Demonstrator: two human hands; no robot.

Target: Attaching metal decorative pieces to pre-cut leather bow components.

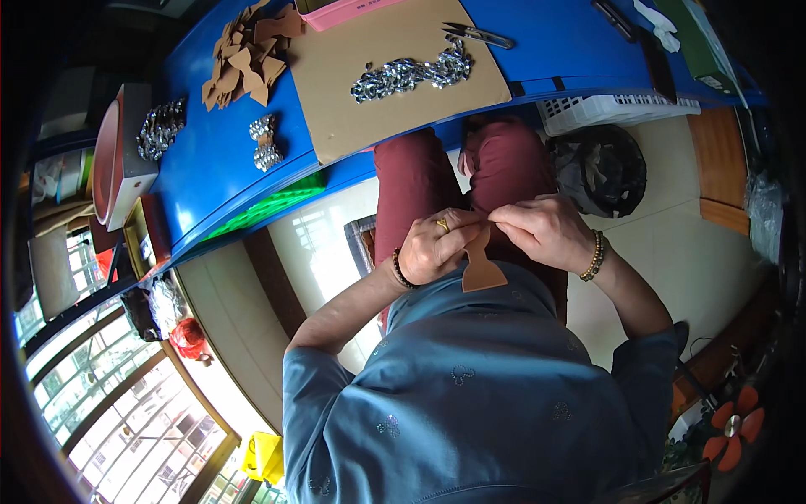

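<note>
Over my lap, my left hand (438,245) pinches a tan bow-shaped cutout (482,270), its wide lower end hanging against my shirt. Fingers cover the upper end of the piece. My right hand (541,230) is closed in a pinch right beside it, fingertips meeting those of the left; whatever lies between them is too small or hidden to make out. On the blue table (197,181) ahead, a heap of similar tan cutouts (243,63) lies at the left. Nearer stands out one cutout covered with silvery beads (265,143).
A cardboard sheet (353,126) carries a pile of silvery beads (411,74), small thread snips (480,35) and a pink tray (344,12). More silvery pieces (159,128) lie far left. Under the table are a white plastic basket (617,111) and a black-lined bin (598,168).
</note>
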